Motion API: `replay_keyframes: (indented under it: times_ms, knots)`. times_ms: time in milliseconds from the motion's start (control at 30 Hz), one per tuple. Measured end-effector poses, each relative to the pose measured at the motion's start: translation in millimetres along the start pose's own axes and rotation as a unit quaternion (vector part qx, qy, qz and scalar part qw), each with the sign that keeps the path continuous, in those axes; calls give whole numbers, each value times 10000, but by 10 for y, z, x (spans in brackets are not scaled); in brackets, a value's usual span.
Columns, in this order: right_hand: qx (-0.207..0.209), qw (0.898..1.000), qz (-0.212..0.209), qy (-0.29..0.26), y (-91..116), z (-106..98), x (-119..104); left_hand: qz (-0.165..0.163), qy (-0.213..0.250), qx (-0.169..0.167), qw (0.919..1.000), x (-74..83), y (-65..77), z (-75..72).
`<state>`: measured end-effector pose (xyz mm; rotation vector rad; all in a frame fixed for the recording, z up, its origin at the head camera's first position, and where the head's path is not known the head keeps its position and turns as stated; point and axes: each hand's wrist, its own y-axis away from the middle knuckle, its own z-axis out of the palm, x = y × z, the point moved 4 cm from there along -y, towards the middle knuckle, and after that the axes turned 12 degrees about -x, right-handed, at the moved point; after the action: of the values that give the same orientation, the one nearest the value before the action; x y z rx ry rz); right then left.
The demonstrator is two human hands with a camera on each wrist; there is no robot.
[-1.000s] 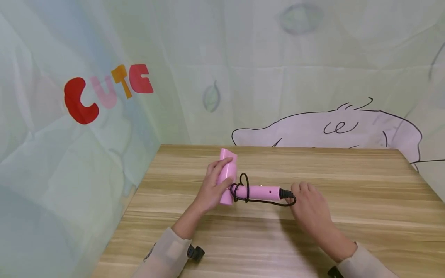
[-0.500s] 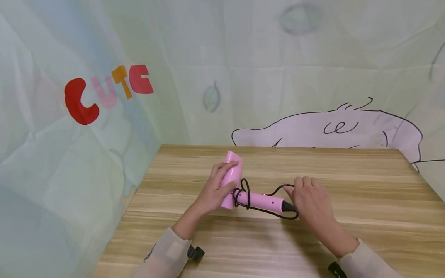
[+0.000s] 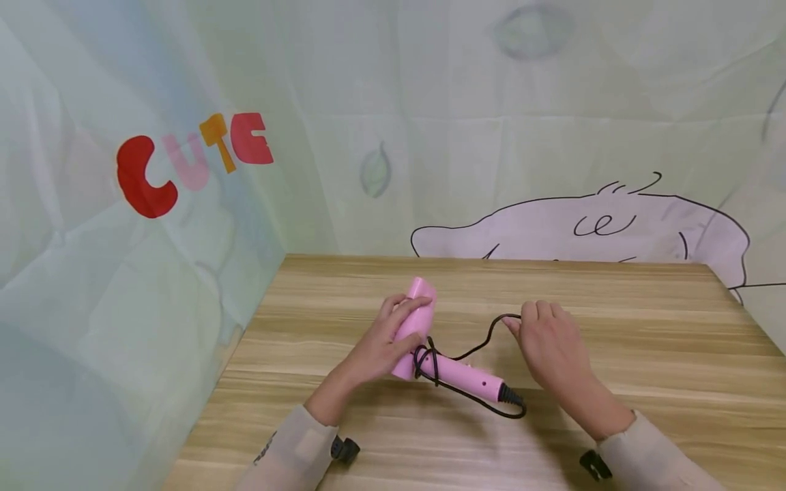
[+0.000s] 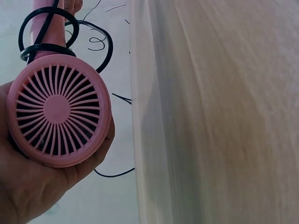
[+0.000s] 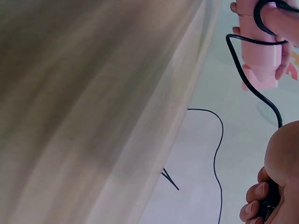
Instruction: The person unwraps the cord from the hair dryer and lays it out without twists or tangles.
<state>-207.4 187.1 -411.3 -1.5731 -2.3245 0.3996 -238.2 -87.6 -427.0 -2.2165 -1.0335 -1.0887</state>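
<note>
A pink hair dryer (image 3: pixel 467 377) is held above the table, its handle slanting down to the right. My left hand (image 3: pixel 383 341) grips its barrel, fingers over the top and thumb near the handle joint. The round slotted rear grille (image 4: pixel 57 109) faces the left wrist camera. A black cord (image 3: pixel 491 332) loops round the handle near the barrel, and one stretch of it runs up to my right hand (image 3: pixel 555 341). In the right wrist view the fingers of that hand curl round a black piece (image 5: pixel 269 198) at the cord's end, partly hidden by the palm.
The wood-grain table (image 3: pixel 645 327) spreads under both hands. Behind it hangs a pale printed cloth (image 3: pixel 344 136) with a line drawing, and coloured letters (image 3: pixel 147 177) are on the left side. Black wrist straps (image 3: pixel 346 450) show at the sleeves.
The right hand has moved up and away from the handle's end, drawing a length of cord off it. The dryer has come nearer and its handle has tilted down to the right.
</note>
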Motion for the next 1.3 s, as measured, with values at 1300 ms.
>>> replay_keyframes:
  times_ms: [1300]
  knots:
    - [486,9972,-65,-566,-131,-491,-167,-1421,-944,1062,9796,-242,-49,-59]
